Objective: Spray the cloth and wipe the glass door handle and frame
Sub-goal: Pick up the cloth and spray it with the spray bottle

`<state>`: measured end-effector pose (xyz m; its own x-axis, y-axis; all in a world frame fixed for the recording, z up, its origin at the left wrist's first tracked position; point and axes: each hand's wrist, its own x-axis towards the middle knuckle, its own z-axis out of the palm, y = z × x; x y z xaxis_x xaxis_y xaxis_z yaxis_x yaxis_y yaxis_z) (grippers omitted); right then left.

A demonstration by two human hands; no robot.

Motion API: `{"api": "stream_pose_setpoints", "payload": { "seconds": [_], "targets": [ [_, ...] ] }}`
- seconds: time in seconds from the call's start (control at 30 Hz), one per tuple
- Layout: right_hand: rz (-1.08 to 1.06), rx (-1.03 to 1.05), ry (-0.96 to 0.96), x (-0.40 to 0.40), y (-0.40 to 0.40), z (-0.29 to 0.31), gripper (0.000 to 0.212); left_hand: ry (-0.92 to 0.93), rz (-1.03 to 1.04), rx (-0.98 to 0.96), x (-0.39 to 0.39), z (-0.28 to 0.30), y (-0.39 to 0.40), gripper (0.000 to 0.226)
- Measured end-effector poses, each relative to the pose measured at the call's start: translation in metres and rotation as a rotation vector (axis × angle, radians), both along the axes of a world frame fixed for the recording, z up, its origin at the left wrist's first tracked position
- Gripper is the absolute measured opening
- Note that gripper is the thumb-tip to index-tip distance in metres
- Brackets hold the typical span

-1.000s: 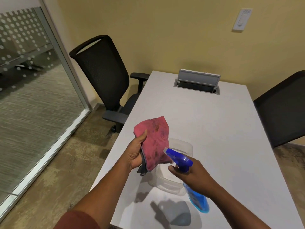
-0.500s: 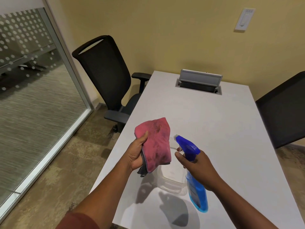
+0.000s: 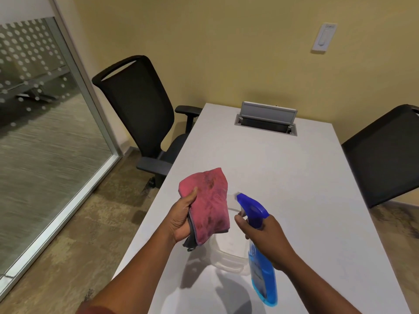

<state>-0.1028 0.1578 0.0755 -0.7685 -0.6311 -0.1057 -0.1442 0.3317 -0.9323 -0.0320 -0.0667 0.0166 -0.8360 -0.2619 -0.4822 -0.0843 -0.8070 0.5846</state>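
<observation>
My left hand (image 3: 181,219) holds a folded pink cloth (image 3: 209,203) upright above the white table (image 3: 294,177); dark damp spots mark the cloth's face. My right hand (image 3: 264,234) grips a spray bottle (image 3: 260,264) with blue liquid by its neck, a finger on the trigger. Its blue nozzle (image 3: 247,201) points left at the cloth, a short gap away. The glass wall with its metal frame (image 3: 90,109) stands at the left; no door handle is in view.
A clear plastic container (image 3: 226,252) sits on the table under my hands. Black office chairs stand at the table's left (image 3: 140,114) and right (image 3: 385,155). A grey cable box (image 3: 267,117) is set into the table's far end. A wall switch (image 3: 324,37) hangs above.
My right hand has lifted the spray bottle higher and turned its nozzle closer toward the cloth. The left hand holds the cloth in about the same place.
</observation>
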Motion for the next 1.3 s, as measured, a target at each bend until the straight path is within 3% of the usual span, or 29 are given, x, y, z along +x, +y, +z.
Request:
{"api": "stream_pose_setpoints", "payload": {
  "seconds": [0.3, 0.57, 0.9, 1.17, 1.3],
  "targets": [
    [0.156, 0.027, 0.018, 0.014, -0.006, 0.000, 0.039, -0.006, -0.028, -0.012, -0.001, 0.009, 0.004, 0.053],
    [0.108, 0.028, -0.024, 0.022, 0.006, -0.012, 0.012, -0.019, -0.007, -0.016, 0.002, 0.005, 0.004, 0.055],
    [0.022, 0.000, -0.052, 0.007, 0.010, -0.010, 0.033, -0.023, 0.005, -0.010, 0.008, 0.003, 0.004, 0.059],
    [-0.143, -0.246, -0.062, -0.033, -0.004, 0.007, 0.015, -0.034, 0.034, 0.014, 0.024, -0.002, -0.003, 0.057],
    [-0.128, -0.285, -0.031, -0.056, -0.019, 0.009, 0.021, -0.064, 0.052, 0.027, 0.034, -0.007, -0.003, 0.057]
  ]
}}
